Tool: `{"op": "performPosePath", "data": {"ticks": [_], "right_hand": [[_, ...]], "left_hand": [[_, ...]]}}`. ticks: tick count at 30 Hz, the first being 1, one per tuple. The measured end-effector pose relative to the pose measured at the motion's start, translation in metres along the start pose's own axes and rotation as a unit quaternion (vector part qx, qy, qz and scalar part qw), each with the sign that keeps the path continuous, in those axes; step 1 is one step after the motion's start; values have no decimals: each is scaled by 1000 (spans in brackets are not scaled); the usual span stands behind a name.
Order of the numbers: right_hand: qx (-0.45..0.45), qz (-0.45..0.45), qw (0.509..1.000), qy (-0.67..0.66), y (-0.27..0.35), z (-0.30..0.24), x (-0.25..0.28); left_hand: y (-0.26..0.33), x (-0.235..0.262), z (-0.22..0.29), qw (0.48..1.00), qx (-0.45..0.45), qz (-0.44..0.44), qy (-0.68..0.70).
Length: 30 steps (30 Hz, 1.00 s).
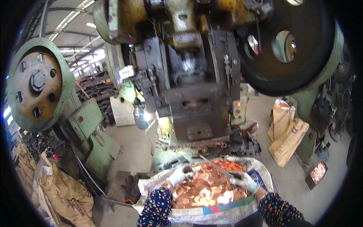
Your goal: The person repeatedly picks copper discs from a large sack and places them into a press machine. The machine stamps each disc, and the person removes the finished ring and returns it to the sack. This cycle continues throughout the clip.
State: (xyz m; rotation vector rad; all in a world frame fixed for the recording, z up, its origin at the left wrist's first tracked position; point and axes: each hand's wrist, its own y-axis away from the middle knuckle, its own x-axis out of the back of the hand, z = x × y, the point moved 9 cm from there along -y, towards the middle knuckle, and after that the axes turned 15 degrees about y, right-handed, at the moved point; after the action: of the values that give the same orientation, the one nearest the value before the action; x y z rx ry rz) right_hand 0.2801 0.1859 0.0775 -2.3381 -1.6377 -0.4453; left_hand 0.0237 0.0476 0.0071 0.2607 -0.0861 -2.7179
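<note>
Right gloved hand (244,182) clamped on slim metal strip (217,167); copper discs (204,191) between it and left gloved hand (180,175), fingers curled, grip unclear.

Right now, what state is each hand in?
Left hand: at the copper-coloured discs; whether open or closed cannot be told.
Right hand: closed, holding a long thin tool.

From the middle of the copper discs (206,191), the press head (200,125) obstructs 12 o'clock, and a thin bar (216,166) slants between 2 and 12. Toward 6, open air reaches the sack rim (211,209).
</note>
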Motion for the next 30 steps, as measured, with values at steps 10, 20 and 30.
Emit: {"op": "performPosePath", "data": {"ticks": [10, 20, 30], "right_hand": [[58, 90, 874, 473, -78, -45, 75], [117, 118, 687, 707, -163, -43, 53], [128, 144, 814, 548, -143, -29, 82]], "left_hand": [[-2, 17, 46, 984, -80, 108, -122], [-43, 47, 75, 963, -142, 212, 89], [-105, 42, 92, 835, -206, 382, -338]]}}
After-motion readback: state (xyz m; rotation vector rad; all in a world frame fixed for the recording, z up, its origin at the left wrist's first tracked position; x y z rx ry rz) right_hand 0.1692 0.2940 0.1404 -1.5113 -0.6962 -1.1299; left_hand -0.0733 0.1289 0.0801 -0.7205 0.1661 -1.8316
